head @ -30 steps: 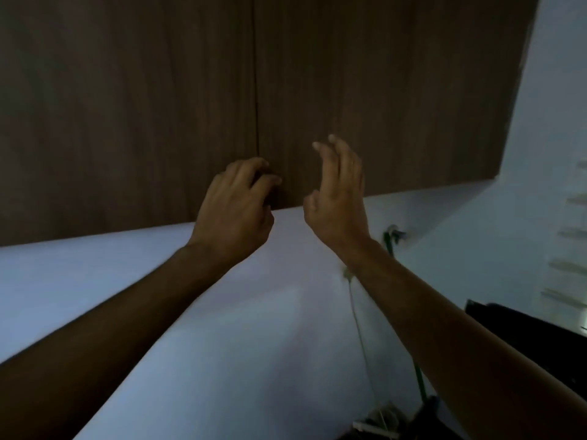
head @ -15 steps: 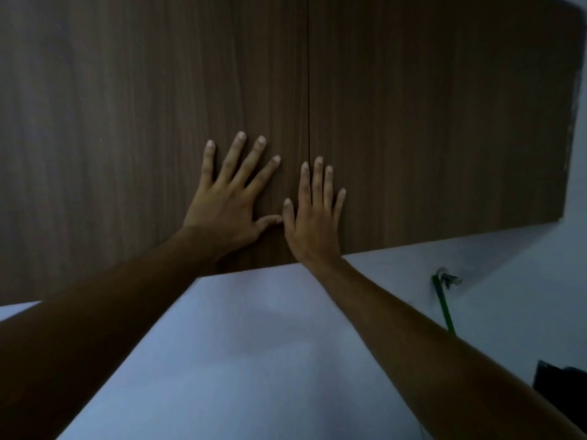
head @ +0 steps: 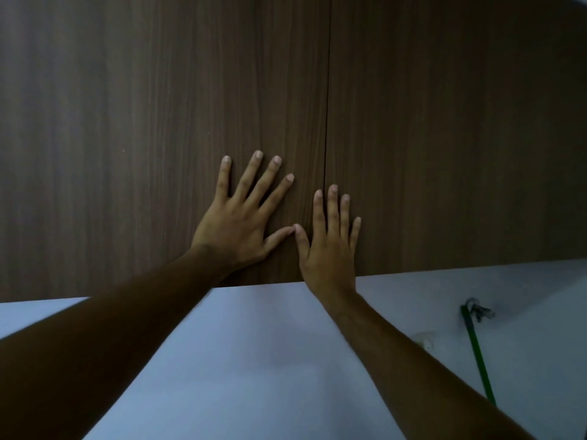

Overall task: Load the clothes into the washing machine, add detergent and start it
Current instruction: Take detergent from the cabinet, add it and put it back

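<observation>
A dark wood wall cupboard fills the upper view, with a left door (head: 158,138) and a right door (head: 444,138) meeting at a thin vertical seam. My left hand (head: 241,220) lies flat on the left door with fingers spread. My right hand (head: 330,246) lies flat across the seam near the cupboard's bottom edge, fingers straight and close together. The two thumb tips touch. Both doors look closed. No washing machine, clothes or detergent is in sight.
Below the cupboard is a pale wall (head: 254,360). A green stick (head: 476,354) hangs from a hook (head: 478,308) on the wall at the lower right.
One second ago my left fingers were curled at the door's bottom edge and my right hand was raised beside it. Both hands now lie flat on the doors, and the view has tilted up.
</observation>
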The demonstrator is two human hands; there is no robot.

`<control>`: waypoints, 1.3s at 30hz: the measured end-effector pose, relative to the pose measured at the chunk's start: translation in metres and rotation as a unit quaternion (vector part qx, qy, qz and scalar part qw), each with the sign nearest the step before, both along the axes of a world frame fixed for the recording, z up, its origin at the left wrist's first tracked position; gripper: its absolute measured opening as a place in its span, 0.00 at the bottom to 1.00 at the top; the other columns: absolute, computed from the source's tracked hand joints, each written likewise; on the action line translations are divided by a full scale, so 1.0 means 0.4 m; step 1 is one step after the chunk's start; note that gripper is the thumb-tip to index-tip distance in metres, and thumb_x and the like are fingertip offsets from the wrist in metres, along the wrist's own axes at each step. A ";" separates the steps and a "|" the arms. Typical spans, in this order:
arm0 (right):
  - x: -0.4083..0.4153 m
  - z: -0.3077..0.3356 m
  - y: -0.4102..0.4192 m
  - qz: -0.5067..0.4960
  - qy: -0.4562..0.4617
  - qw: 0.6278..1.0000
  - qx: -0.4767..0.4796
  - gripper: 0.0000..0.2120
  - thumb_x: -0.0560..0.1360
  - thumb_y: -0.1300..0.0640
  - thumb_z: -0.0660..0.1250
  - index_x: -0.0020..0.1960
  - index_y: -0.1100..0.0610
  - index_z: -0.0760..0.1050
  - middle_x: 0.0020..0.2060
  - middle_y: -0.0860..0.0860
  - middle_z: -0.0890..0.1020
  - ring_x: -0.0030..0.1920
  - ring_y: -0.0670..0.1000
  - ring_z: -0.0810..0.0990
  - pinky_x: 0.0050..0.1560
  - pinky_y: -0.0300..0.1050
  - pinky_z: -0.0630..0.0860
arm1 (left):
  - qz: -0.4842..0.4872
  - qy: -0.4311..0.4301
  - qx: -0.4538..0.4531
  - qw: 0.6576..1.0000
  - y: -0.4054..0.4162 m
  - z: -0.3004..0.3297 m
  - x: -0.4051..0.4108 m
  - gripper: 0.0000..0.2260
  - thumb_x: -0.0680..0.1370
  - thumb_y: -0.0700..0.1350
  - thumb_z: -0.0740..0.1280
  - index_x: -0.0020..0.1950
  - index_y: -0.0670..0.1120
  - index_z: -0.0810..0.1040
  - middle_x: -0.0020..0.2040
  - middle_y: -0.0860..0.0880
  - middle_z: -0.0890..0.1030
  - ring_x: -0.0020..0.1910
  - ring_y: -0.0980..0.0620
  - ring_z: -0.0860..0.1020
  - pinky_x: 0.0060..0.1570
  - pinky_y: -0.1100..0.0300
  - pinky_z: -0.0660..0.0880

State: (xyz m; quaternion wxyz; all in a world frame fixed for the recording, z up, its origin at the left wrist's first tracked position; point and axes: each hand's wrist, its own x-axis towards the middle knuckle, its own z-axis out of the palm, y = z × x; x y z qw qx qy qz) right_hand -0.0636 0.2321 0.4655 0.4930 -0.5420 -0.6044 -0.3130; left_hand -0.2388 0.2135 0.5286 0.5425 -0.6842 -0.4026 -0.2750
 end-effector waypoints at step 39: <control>-0.056 -0.132 -0.066 0.576 0.661 0.447 -0.177 0.22 0.75 0.57 0.71 0.65 0.67 0.73 0.55 0.63 0.82 0.56 0.61 0.83 0.56 0.59 0.79 | -0.054 -0.166 -0.093 0.980 -0.027 -0.223 0.028 0.31 0.82 0.64 0.52 0.81 0.53 0.47 0.81 0.49 0.44 0.80 0.47 0.41 0.76 0.40 0.47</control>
